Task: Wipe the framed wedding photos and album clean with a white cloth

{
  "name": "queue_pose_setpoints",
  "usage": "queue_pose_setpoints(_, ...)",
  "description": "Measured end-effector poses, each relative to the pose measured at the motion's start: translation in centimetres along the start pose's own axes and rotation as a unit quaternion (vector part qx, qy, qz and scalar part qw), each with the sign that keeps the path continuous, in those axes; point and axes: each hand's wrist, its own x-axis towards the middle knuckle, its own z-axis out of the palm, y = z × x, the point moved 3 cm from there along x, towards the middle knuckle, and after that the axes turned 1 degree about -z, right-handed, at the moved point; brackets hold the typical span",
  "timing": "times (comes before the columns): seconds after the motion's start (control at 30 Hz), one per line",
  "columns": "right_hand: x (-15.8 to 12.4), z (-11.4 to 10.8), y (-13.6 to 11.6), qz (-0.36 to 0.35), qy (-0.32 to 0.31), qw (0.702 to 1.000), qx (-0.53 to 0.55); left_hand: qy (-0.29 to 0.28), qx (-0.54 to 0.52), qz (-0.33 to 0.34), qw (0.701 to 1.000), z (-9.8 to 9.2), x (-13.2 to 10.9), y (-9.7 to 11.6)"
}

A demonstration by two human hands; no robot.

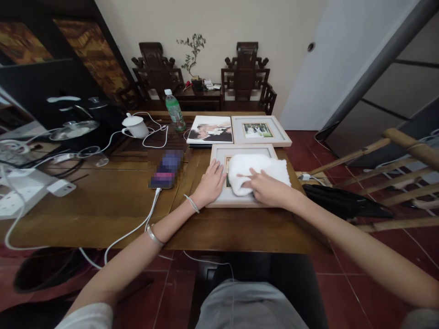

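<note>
A picture frame (pixel 219 199) with a pale wooden edge lies flat on the table in front of me. My left hand (pixel 211 183) rests on its left side, fingers stretched out and holding nothing. On the frame's glass, my right hand (pixel 265 186) grips a folded white cloth (pixel 254 165) and presses it down. The cloth hides most of the small picture inside and hangs over the frame's right edge.
Behind lie a second frame (pixel 283 135) and a white-edged photo print (pixel 212 119). A green-labelled bottle (pixel 175 112), a lidded white cup (pixel 135 126) and a phone (pixel 166 169) on a white cable stand to the left. A power strip (pixel 22 192) sits far left; a wooden rack (pixel 404 146) is right.
</note>
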Motion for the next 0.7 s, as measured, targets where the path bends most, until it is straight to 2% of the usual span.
queue_pose_setpoints(0.13,-3.6,-1.5,-3.2,-0.041,-0.054,0.996,0.054,-0.011,-0.014,-0.015,1.000,-0.2,0.0,0.3)
queue_pose_setpoints(0.23,-4.5,-1.7,-5.0,-0.081,-0.044,0.994,0.062,-0.003,-0.053,-0.040,0.998,-0.4,0.1,0.3)
queue_pose_setpoints(0.3,-4.0,-1.2,-5.6,-0.099,-0.026,0.993,0.051,0.014,-0.088,-0.055,0.994,-0.6,0.2,0.4)
queue_pose_setpoints(0.4,-1.8,-0.1,-5.4,-0.105,-0.001,0.993,0.062,0.051,-0.145,-0.073,0.985,-1.2,0.2,0.6)
queue_pose_setpoints(0.5,1.3,0.5,-3.7,-0.081,0.010,0.994,0.075,0.074,-0.176,-0.090,0.978,-1.6,0.3,0.7)
queue_pose_setpoints(0.7,7.8,0.0,0.8,-0.049,0.082,0.995,-0.015,0.065,-0.147,-0.074,0.984,-1.2,0.2,0.4)
